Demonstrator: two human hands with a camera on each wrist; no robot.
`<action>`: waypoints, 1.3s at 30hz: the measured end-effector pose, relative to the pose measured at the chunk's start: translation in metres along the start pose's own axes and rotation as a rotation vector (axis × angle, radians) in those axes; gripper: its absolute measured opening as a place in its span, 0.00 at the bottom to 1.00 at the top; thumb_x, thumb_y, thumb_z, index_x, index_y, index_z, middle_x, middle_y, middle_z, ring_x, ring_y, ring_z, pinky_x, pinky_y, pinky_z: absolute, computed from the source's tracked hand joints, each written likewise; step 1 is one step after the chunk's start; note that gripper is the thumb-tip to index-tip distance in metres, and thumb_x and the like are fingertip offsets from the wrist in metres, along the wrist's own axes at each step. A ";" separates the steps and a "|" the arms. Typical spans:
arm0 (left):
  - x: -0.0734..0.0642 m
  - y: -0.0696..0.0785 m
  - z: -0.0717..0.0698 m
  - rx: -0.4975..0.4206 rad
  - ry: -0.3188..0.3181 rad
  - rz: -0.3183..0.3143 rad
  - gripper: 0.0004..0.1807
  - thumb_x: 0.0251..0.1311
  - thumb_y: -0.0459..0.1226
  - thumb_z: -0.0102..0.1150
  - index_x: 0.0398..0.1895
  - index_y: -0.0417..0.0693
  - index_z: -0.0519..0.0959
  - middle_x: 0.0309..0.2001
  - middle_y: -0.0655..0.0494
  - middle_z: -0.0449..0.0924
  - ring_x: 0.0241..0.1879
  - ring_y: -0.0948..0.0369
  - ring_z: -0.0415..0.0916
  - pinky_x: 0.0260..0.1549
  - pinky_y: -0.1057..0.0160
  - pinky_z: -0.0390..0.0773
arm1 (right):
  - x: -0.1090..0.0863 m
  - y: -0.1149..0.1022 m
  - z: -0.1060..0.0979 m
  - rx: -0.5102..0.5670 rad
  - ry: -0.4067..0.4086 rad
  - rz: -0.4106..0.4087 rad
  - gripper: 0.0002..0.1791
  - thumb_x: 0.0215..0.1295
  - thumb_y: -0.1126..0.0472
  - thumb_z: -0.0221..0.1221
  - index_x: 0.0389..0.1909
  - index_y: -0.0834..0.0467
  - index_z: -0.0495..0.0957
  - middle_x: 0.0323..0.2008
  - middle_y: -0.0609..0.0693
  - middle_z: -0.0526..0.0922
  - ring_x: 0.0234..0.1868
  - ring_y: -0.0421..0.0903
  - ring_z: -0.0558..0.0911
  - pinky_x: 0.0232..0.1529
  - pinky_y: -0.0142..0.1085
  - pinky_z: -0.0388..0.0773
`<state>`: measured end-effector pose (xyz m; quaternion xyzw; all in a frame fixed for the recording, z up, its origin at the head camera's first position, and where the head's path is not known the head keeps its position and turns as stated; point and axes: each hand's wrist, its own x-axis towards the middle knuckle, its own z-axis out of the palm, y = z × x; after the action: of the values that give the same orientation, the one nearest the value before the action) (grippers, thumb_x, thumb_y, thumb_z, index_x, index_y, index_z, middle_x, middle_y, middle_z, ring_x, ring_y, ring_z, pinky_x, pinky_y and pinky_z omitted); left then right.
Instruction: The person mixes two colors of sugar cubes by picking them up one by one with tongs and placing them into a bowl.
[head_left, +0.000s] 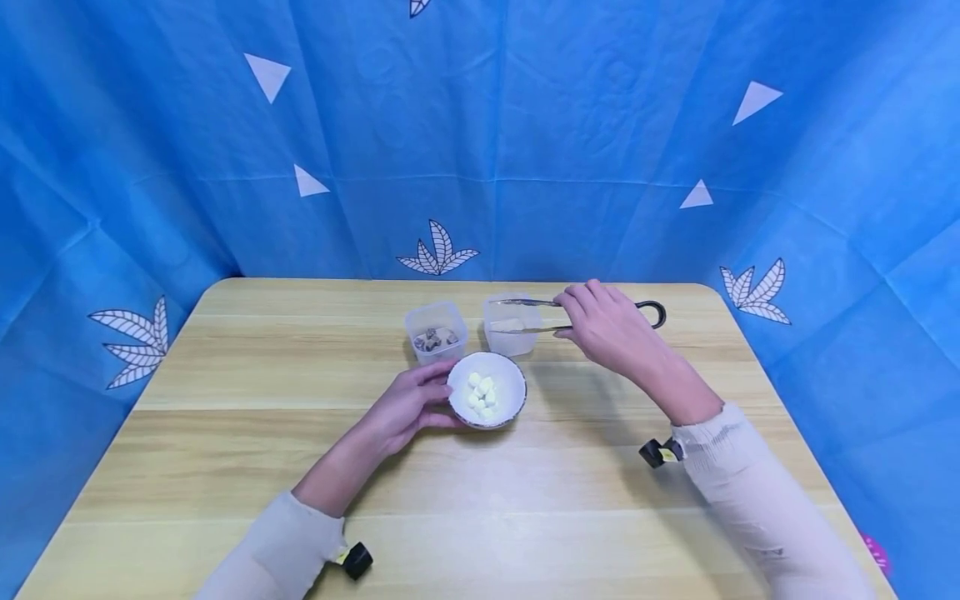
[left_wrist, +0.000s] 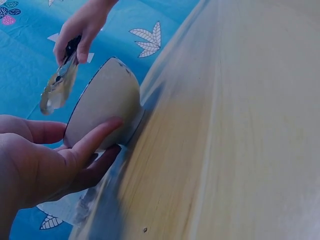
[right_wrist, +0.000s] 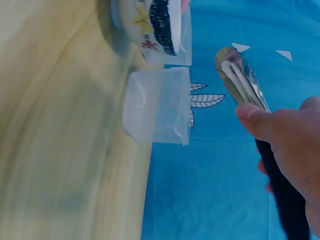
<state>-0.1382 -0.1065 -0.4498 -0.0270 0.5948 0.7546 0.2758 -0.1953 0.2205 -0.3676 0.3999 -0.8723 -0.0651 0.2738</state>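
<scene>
My left hand (head_left: 408, 404) holds the side of a white bowl (head_left: 508, 383), thumb and fingers against its outer wall. Several small white pieces (head_left: 482, 395) lie inside; their kind cannot be told. In the left wrist view the bowl (left_wrist: 107, 100) stands on the table. Metal tongs (head_left: 651, 313) with a black handle are gripped in my right hand (head_left: 603, 325). Their two arms stand apart over a clear plastic container (head_left: 517, 340), above its rim in the right wrist view. I see nothing pinched between the tips.
Behind the bowl, left of the first container, stands another clear plastic container (head_left: 437, 319) holding several dark and pale pieces (head_left: 433, 339). All stand on a wood-grain table (head_left: 247, 400). A blue curtain (head_left: 570, 125) hangs behind the table and along both sides.
</scene>
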 end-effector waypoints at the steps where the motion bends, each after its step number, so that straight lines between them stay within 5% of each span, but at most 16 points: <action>1: -0.001 0.000 0.000 0.001 -0.001 0.001 0.35 0.72 0.26 0.47 0.82 0.43 0.55 0.79 0.35 0.58 0.72 0.37 0.69 0.56 0.44 0.87 | 0.003 0.000 -0.001 0.010 -0.028 0.026 0.27 0.70 0.49 0.65 0.57 0.66 0.77 0.49 0.59 0.85 0.45 0.58 0.82 0.43 0.46 0.84; 7: -0.003 0.000 -0.001 -0.003 -0.009 0.003 0.36 0.72 0.26 0.47 0.82 0.42 0.54 0.81 0.36 0.55 0.74 0.37 0.66 0.57 0.44 0.87 | 0.026 -0.002 -0.002 0.047 -0.121 0.116 0.28 0.72 0.44 0.62 0.61 0.61 0.76 0.44 0.55 0.88 0.39 0.54 0.86 0.26 0.41 0.78; 11: -0.003 0.000 -0.002 -0.004 -0.001 0.002 0.35 0.72 0.26 0.47 0.82 0.42 0.55 0.80 0.36 0.56 0.73 0.37 0.67 0.56 0.45 0.87 | 0.044 -0.002 0.001 0.066 -0.068 0.061 0.26 0.71 0.42 0.63 0.56 0.58 0.80 0.35 0.52 0.87 0.32 0.51 0.85 0.12 0.37 0.67; 16: -0.005 0.000 -0.002 -0.006 0.004 0.000 0.36 0.72 0.26 0.48 0.82 0.43 0.55 0.80 0.37 0.56 0.74 0.38 0.66 0.57 0.45 0.87 | 0.068 -0.004 0.003 0.077 -0.047 -0.013 0.22 0.72 0.41 0.61 0.47 0.57 0.82 0.28 0.49 0.84 0.25 0.48 0.81 0.11 0.36 0.63; 24: -0.006 -0.001 -0.001 -0.013 0.022 -0.001 0.35 0.73 0.27 0.48 0.82 0.44 0.57 0.80 0.38 0.57 0.73 0.39 0.68 0.56 0.44 0.88 | 0.104 -0.013 0.001 -0.038 -0.165 -0.119 0.19 0.72 0.42 0.62 0.42 0.56 0.82 0.32 0.49 0.87 0.33 0.50 0.85 0.25 0.38 0.75; 32: -0.006 -0.002 -0.002 -0.013 0.024 0.004 0.34 0.73 0.27 0.48 0.81 0.44 0.57 0.79 0.38 0.59 0.72 0.40 0.69 0.55 0.45 0.88 | 0.135 -0.028 0.004 -0.219 -0.167 -0.285 0.07 0.75 0.55 0.60 0.45 0.51 0.85 0.43 0.45 0.91 0.44 0.50 0.85 0.46 0.41 0.77; 39: -0.006 -0.004 -0.001 -0.019 0.002 0.020 0.34 0.73 0.27 0.48 0.82 0.42 0.56 0.79 0.36 0.58 0.72 0.40 0.69 0.56 0.45 0.88 | 0.155 -0.045 0.011 -0.332 -0.225 -0.383 0.13 0.78 0.61 0.55 0.53 0.50 0.86 0.51 0.45 0.90 0.54 0.50 0.85 0.64 0.44 0.77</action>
<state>-0.1321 -0.1096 -0.4513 -0.0244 0.5880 0.7630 0.2671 -0.2533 0.0756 -0.3262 0.4974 -0.7831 -0.3017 0.2199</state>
